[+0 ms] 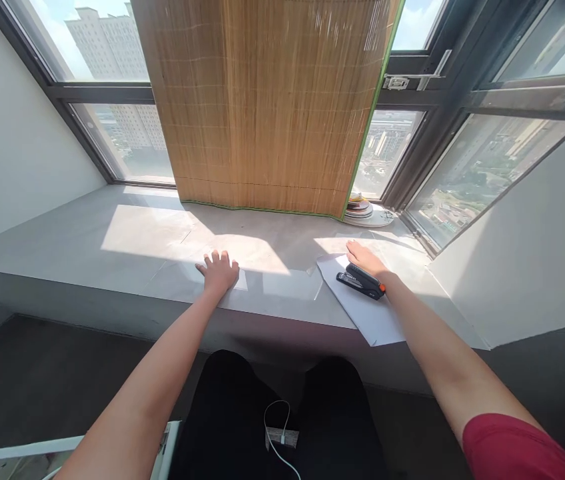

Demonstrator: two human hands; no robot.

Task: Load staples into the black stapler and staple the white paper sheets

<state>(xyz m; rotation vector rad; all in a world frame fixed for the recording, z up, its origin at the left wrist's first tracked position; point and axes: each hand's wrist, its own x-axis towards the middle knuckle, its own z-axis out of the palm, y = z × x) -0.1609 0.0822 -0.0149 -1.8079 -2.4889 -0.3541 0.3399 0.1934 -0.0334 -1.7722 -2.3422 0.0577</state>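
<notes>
My left hand [219, 271] lies flat and open on the grey window ledge [127, 250], fingers spread, holding nothing. My right hand [365, 259] rests open on a white sheet of paper [367, 312] that hangs over the ledge's front edge. A black stapler with an orange end [361, 281] lies on the paper, right beside my right wrist and touching it or nearly so.
A bamboo blind [267, 100] hangs down to the ledge in front of the window. A stack of plates [362, 210] sits at the back right corner. A white cable [277, 427] lies on my lap in black trousers. White walls close both sides.
</notes>
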